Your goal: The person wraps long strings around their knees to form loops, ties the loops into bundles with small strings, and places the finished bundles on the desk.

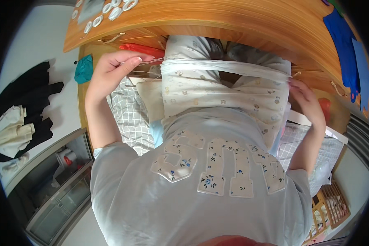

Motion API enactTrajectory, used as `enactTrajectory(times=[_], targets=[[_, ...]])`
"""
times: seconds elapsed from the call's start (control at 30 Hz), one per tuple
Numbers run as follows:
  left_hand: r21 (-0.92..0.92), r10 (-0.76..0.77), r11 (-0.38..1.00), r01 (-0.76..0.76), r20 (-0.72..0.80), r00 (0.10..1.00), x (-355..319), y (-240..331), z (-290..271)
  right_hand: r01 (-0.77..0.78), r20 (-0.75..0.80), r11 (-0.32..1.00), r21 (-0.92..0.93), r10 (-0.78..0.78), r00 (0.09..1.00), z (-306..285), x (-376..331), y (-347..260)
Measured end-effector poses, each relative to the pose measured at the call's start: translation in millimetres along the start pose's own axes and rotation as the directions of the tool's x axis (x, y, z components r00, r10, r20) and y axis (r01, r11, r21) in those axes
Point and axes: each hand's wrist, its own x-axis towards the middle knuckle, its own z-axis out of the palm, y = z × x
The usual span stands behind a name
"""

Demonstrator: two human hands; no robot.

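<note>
A long white bundle of thread-like strands (223,66) stretches across my lap, over the patterned pale trousers (217,96). At its left end my left hand (117,69) is closed, with thumb and fingertips pinching thin white threads (151,61) that run into the bundle. More loose threads hang below that hand. My right hand (305,96) is at the bundle's right end, its fingers reaching to the strands. Motion blurs those fingertips, so their grip is unclear.
A wooden desk (217,18) with drawer handles spans the far side, close to my knees. Several small white coils (115,13) lie on its left part. Blue cloth (341,49) drapes over its right edge. A red bag (137,50) lies beneath the desk; a glass-door cabinet (57,205) stands left.
</note>
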Motion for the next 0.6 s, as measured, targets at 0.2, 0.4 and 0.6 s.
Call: enactTrajectory(times=[0.2,0.4,0.6], targets=[[-0.054,0.201,0.979,-0.196,0.104,0.974,-2,85,-11,0.701,0.179,0.69,0.182,-0.724,0.666,121,53,-167],[-0.171,0.219,0.967,-0.187,0.194,0.956,-11,125,-17,0.759,0.283,0.643,0.102,-0.75,0.598,203,98,-222],[-0.055,0.142,0.988,-0.141,0.009,0.99,-58,124,-66,0.524,0.446,0.776,0.352,-0.631,0.635,189,91,-206]])
